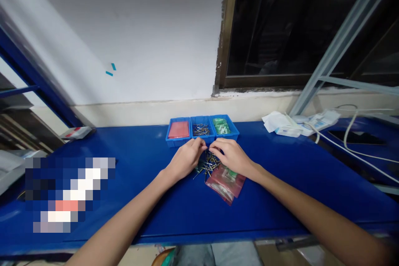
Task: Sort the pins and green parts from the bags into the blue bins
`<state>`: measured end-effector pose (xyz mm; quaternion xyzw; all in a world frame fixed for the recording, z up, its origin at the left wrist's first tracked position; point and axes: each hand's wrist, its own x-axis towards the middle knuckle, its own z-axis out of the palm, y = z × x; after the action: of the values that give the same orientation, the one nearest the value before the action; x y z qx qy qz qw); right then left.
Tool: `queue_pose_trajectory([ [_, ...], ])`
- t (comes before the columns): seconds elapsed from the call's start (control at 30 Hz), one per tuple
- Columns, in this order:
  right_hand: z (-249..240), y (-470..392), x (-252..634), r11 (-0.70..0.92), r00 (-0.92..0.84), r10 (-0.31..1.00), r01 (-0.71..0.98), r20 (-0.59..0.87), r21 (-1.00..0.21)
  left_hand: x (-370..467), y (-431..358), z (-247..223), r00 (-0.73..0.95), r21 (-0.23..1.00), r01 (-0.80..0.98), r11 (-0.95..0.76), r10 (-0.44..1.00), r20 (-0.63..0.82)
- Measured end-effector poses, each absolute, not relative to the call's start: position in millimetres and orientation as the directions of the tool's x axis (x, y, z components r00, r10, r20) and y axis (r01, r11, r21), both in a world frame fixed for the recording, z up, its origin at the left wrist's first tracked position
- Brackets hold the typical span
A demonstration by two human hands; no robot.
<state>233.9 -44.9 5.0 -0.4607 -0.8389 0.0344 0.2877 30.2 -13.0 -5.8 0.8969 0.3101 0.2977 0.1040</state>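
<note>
My left hand (186, 158) is closed in a pinch just left of a loose pile of thin metal screws (212, 162). Across from it, my right hand (233, 156) has its fingertips pressed together over the pile's right side. The fingertips of both hands nearly meet; whatever they pinch is too small to make out. Pink plastic bags (225, 183) lie below the right hand, with something green showing near their top. Behind the hands stand three joined blue bins: the left bin (178, 143) holds pink bags, the middle bin (202, 117) screws, the right bin (232, 136) green packets.
The blue table (274, 199) runs back to a white wall (140, 50). White packaging (282, 124) and a pale cable (349, 145) lie at the right. A small box (77, 133) sits at the back left. A pixelated patch hides the left front.
</note>
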Motion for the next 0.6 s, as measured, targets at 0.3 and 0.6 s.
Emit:
queue_pose_trajectory([
  [0.3, 6.3, -46.5, 233.0, 0.549, -0.363, 0.784, 0.784, 0.503, -0.29, 31.3, -16.6, -1.8, 0.597, 0.321, 0.446, -0.836, 0.545, 0.589],
  [0.6, 7.1, -50.6, 225.8, 0.519, -0.303, 0.794, 0.789, 0.528, -0.328, 30.1, -17.3, -3.3, 0.6, 0.278, 0.421, -0.863, 0.495, 0.628],
])
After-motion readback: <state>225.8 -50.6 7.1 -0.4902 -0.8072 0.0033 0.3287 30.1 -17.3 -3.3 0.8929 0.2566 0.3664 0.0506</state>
